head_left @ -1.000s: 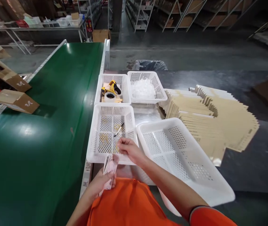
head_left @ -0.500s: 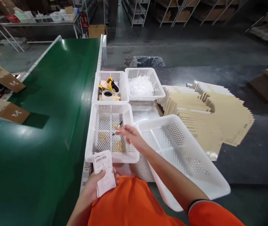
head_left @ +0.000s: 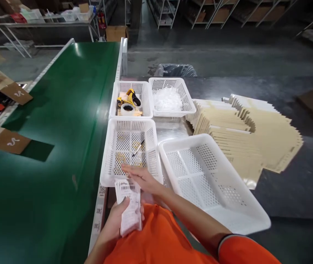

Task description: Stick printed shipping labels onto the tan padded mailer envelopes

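The slips (head_left: 131, 219) are long, narrow and white, gathered in a thin stack whose edges do not quite line up. A barcode crosses the top one near its far end, with faint print below, too small to read. The left hand (head_left: 115, 217) grips them, its thumb pressed flat on the printed face. They tilt face up, far end at the basket's (head_left: 104, 161) near rim, just beside the right hand (head_left: 144, 179).
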